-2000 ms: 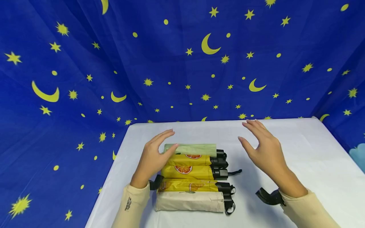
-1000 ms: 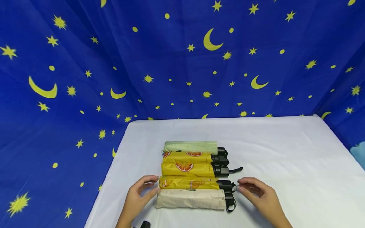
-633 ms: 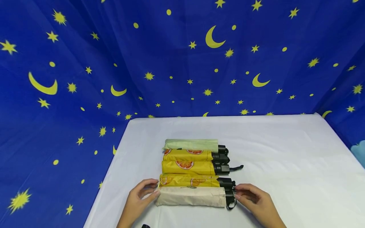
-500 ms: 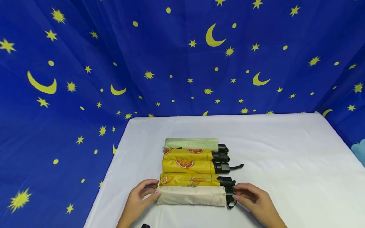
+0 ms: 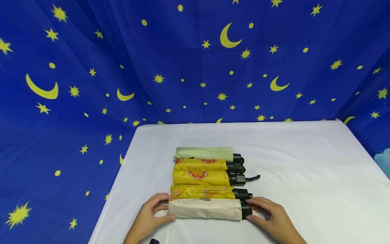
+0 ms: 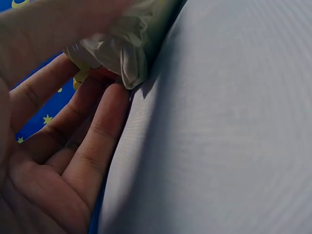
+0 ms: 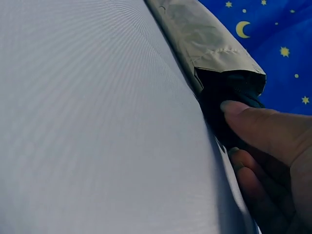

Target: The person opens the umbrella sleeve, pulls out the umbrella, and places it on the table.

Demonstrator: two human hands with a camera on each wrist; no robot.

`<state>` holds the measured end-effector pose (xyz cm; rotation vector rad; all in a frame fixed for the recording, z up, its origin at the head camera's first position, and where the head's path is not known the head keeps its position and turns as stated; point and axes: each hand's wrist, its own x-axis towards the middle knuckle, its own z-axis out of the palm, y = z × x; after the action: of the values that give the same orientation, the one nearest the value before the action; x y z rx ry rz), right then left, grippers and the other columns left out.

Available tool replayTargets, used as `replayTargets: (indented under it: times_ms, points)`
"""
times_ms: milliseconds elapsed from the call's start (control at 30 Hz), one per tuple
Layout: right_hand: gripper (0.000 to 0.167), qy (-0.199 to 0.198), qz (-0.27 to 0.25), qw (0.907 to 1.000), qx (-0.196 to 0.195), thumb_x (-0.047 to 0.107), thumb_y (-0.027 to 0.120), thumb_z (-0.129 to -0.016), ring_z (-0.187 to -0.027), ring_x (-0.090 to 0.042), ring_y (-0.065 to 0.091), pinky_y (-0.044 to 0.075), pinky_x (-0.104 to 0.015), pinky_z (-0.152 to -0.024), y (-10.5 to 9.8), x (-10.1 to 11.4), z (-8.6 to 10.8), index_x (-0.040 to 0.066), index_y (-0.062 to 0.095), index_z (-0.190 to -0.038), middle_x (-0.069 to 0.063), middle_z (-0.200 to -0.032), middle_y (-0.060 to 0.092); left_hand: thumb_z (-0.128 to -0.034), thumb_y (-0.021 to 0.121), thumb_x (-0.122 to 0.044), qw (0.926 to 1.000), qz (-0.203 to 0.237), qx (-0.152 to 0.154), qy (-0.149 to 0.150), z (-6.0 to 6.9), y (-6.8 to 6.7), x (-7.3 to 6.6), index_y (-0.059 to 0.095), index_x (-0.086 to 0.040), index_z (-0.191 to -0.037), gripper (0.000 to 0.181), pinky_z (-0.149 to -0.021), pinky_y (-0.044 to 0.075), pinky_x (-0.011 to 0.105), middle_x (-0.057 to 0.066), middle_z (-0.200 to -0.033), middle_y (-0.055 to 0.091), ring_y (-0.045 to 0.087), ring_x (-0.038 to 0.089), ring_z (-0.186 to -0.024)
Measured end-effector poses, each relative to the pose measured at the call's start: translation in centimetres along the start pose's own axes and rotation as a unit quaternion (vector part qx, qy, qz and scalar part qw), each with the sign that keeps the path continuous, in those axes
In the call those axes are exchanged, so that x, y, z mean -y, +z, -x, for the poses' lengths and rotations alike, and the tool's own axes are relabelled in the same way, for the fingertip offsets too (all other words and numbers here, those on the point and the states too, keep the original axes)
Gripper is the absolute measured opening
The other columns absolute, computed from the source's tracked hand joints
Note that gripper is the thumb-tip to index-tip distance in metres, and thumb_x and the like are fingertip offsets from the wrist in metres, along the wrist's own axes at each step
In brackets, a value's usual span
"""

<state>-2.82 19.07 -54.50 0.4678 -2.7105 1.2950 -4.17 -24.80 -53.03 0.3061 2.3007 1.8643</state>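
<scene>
A folded beige umbrella (image 5: 204,208) lies nearest me on the white table, its black handle toward the right. My left hand (image 5: 151,214) holds its left end, with thumb on the near side and fingers beyond. In the left wrist view, the cloth end of the beige umbrella (image 6: 127,53) sits between thumb and fingers. My right hand (image 5: 271,217) grips the handle end. The right wrist view shows the thumb (image 7: 263,127) of that hand pressing on the black handle (image 7: 219,108). Directly behind lies a yellow umbrella (image 5: 195,192) with an orange-slice print.
Beyond it lie two more yellow umbrellas, a middle one (image 5: 179,178) and a farther one (image 5: 189,165), then a pale green umbrella (image 5: 204,152). All handles point right. A blue curtain (image 5: 182,44) with stars and moons stands behind the white table (image 5: 298,162).
Both hands came down from above the table to the ends of the near umbrellas, then closed in on the beige one. The right hand moved left onto its handle, covering the strap loop.
</scene>
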Motion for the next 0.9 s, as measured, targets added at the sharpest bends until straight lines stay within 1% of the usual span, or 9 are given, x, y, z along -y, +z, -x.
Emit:
replayTargets:
  times_ms: [167, 333, 400, 467, 567, 600, 733, 833, 900]
  points:
    - [0.049, -0.013, 0.036, 0.9992, -0.009, 0.025, 0.093, -0.074, -0.101, -0.003, 0.068, 0.057, -0.023, -0.086, 0.1, -0.2, 0.0, 0.033, 0.074, -0.118, 0.018, -0.117, 0.069, -0.0753, 0.092, -0.014, 0.9999, -0.011, -0.006, -0.002, -0.1, 0.0, 0.1, 0.068, -0.009, -0.124, 0.054, -0.090, 0.058, 0.032, 0.013, -0.128, 0.060, 0.065, 0.020, -0.111]
    - [0.047, -0.017, 0.036, 0.9991, -0.016, 0.024, 0.093, -0.074, -0.102, -0.004, 0.068, 0.052, -0.015, -0.090, 0.1, -0.1, 0.0, 0.032, 0.075, -0.118, 0.017, -0.116, 0.070, -0.0752, 0.091, -0.013, 0.9997, -0.009, -0.020, 0.013, 0.0, 0.3, 0.2, 0.070, -0.009, -0.120, 0.050, -0.089, 0.059, 0.033, 0.013, -0.123, 0.063, 0.067, 0.021, -0.107]
    - [0.046, -0.022, 0.003, 0.9996, -0.016, 0.020, 0.092, -0.076, -0.100, -0.005, 0.069, 0.053, -0.014, -0.088, 0.1, 0.0, 0.0, 0.027, 0.076, -0.119, 0.010, -0.117, 0.072, -0.0757, 0.091, -0.011, 0.9994, 0.000, -0.028, 0.021, 0.1, 0.4, 0.1, 0.071, -0.007, -0.120, 0.049, -0.087, 0.059, 0.032, 0.015, -0.121, 0.064, 0.068, 0.021, -0.104]
    - [0.045, -0.023, -0.054, 0.9982, -0.011, 0.014, 0.089, -0.078, -0.098, -0.007, 0.071, 0.056, -0.018, -0.084, 0.1, 0.0, 0.0, 0.019, 0.075, -0.121, -0.001, -0.118, 0.073, -0.0763, 0.090, -0.007, 0.9990, 0.016, -0.033, 0.026, 0.1, 0.3, -0.1, 0.070, -0.004, -0.120, 0.048, -0.086, 0.059, 0.032, 0.018, -0.121, 0.064, 0.068, 0.022, -0.103]
    - [0.045, -0.016, -0.152, 0.9882, -0.001, 0.005, 0.086, -0.080, -0.094, -0.011, 0.073, 0.061, -0.028, -0.076, -0.2, 0.2, 0.0, 0.007, 0.073, -0.123, -0.017, -0.120, 0.071, -0.0779, 0.087, -0.001, 0.9982, 0.041, -0.032, 0.030, 0.0, 0.2, -0.6, 0.069, 0.000, -0.123, 0.049, -0.086, 0.059, 0.033, 0.022, -0.124, 0.062, 0.067, 0.023, -0.105]
    - [0.046, -0.010, -0.178, 0.9839, 0.002, 0.003, 0.085, -0.081, -0.096, -0.012, 0.073, 0.061, -0.031, -0.076, -0.3, 0.3, 0.0, 0.005, 0.072, -0.124, -0.019, -0.121, 0.070, -0.0784, 0.086, 0.000, 0.9980, 0.047, -0.028, 0.033, -0.1, 0.1, -0.7, 0.068, 0.001, -0.124, 0.049, -0.086, 0.059, 0.033, 0.023, -0.125, 0.062, 0.067, 0.023, -0.106]
    - [0.047, 0.002, -0.238, 0.9712, 0.009, -0.001, 0.083, -0.082, -0.102, -0.014, 0.072, 0.061, -0.035, -0.077, -1.3, 0.7, -0.2, -0.002, 0.068, -0.127, -0.017, -0.123, 0.070, -0.0809, 0.083, 0.005, 0.9961, 0.078, -0.007, 0.042, -0.4, 0.0, -1.3, 0.064, 0.007, -0.127, 0.050, -0.086, 0.060, 0.037, 0.030, -0.131, 0.056, 0.066, 0.024, -0.110]
    - [0.047, 0.005, -0.271, 0.9625, 0.019, -0.006, 0.079, -0.084, -0.100, -0.018, 0.073, 0.062, -0.035, -0.074, -2.3, 1.3, -0.7, -0.007, 0.064, -0.129, -0.009, -0.123, 0.071, -0.0810, 0.081, 0.009, 0.9933, 0.101, -0.004, 0.055, -0.8, 0.0, -1.9, 0.062, 0.010, -0.127, 0.050, -0.083, 0.061, 0.040, 0.035, -0.133, 0.050, 0.064, 0.023, -0.114]
    - [0.047, 0.003, -0.296, 0.9551, 0.022, -0.010, 0.076, -0.086, -0.098, -0.020, 0.073, 0.062, -0.035, -0.074, -3.1, 1.7, -1.1, -0.010, 0.061, -0.131, -0.008, -0.124, 0.070, -0.0812, 0.079, 0.012, 0.9909, 0.115, -0.005, 0.070, -1.2, 0.0, -2.5, 0.061, 0.012, -0.127, 0.049, -0.082, 0.061, 0.039, 0.037, -0.134, 0.048, 0.063, 0.023, -0.116]
